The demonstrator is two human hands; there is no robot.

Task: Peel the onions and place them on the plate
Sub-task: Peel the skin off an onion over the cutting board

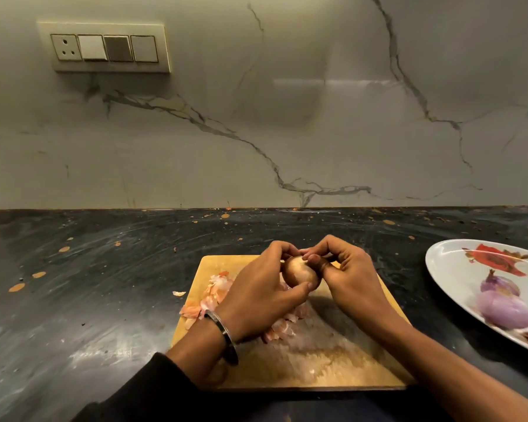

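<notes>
so — round papery onion [301,274] — both hands' grip

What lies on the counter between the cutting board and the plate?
Nothing: in the head view only bare dark counter separates the cutting board from the plate.

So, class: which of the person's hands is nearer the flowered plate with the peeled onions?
Right. The right hand pinches the top of the onion on the side toward the plate; the left hand holds the onion's far side, farther from the plate.
</notes>
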